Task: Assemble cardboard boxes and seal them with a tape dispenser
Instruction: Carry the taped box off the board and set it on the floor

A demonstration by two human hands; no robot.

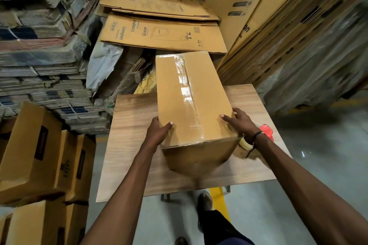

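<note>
Cardboard box (191, 103), long and narrow, lying on the wooden counter (131, 145), far end overhanging the back edge, clear tape run down the top seam and wrapped over the near edge. Left hand (159, 131) clasped on the near left corner, thumb on top, fingers down the side. Right hand (239, 121) spread over the near right corner, fingers laid flat on the top face, thumb side toward the wall; grip there more a press than a clasp. Tape dispenser (258, 135), red with a clear roll, resting on the counter just beside the box, partly hidden behind the right wrist, held by neither hand.

Likely step: lifting or turning the sealed box away. Best done with both palms squeezing opposite walls low down, not pulling on the taped flaps; keep it level while it clears the edge.

Room tight: flat cartons (163, 34) just beyond the far end, leaning sheets (278, 26) close on the right, assembled boxes (39, 155) stacked at the left. Open floor (328, 155) only at right and near side. Mind the dispenser when swinging right.
</note>
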